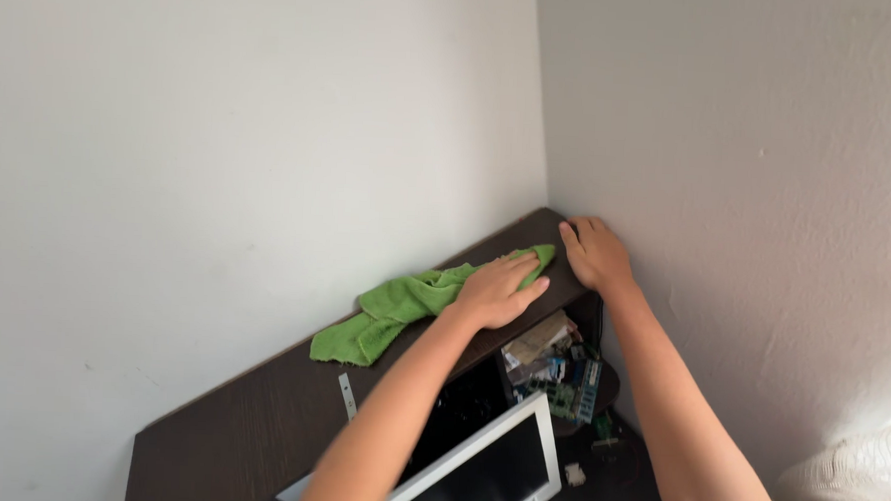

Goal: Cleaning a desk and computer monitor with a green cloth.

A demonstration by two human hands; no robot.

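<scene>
While lying crumpled along the back edge of the dark wooden shelf top (258, 413), toward its far right corner, looking soft, light and limp: a green microfibre cloth (403, 307), likely bunching and sliding easily on the smooth wood. Being pressed down at its right end under the left hand (496, 291), palm flat, fingers together and laid over the fabric rather than pinching it. Resting flat on the bare corner just beside it, the right hand (596, 252), fingers loosely together, holding nothing. Best gripping by a gathered fold, probably. Hiding under the palm, part of the cloth. Getting cut off below: a white-framed monitor (486, 463); clutter on the lower shelf (555, 371) proving hard to identify.
</scene>
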